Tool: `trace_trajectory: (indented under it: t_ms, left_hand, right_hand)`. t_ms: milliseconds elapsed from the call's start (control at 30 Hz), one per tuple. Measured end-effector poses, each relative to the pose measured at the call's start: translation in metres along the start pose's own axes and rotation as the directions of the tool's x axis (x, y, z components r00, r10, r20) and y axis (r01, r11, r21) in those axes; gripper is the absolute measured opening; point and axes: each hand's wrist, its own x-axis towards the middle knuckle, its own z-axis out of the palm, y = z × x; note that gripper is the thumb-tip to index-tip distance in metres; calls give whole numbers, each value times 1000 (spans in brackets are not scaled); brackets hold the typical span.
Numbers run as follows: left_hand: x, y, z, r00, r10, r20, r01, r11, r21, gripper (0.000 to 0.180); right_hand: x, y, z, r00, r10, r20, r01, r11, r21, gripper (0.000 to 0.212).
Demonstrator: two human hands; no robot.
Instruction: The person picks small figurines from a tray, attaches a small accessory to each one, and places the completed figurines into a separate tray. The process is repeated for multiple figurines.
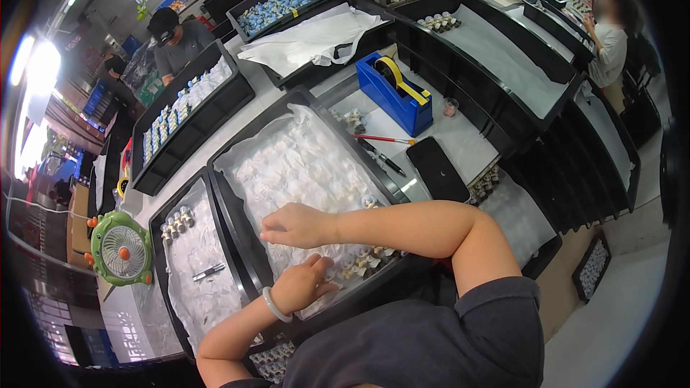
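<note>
Both hands are over a black tray [392, 188] lined with thin white paper [277, 162], through which rows of small lumps show. My right hand [298, 226] is above the middle of the paper with its fingers curled together; whatever they may hold is hidden. Closer to me, my left hand [303, 284], with a pale bangle [277, 305] at its wrist, has thumb and fingers apart and nothing visible in them. Several small white-and-brown figurines [366, 264] lie uncovered along the tray's near right edge, beside the left hand.
At left, a narrower black tray [244, 273] holds a few figurines [177, 224] and a pen [208, 271], beside a green fan [121, 250]. Right of the tray are a blue tape dispenser [395, 97], a black phone [437, 169] and a marker [382, 158]. Stacked black trays [496, 93] stand farther right.
</note>
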Motion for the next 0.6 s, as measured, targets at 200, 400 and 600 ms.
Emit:
trace_trajectory:
  t_ms: [200,400,600]
  left_hand:
    - [-18,3,-25,973,-198,117,226,916,-331,41]
    - [-56,-17,-36,979,-150,-136,-129,52,-990,50]
    - [-63,-30,-33,948,-114,-298,-319,-327,-889,64]
  right_hand:
    - [1,-1,-5,1000,23,-4,-23,999,-29,30]
    - [-1,-4,-6,1000,-1,-9,2,998,68,28]
    - [-3,-5,-4,993,81,90,-79,997,-20,27]
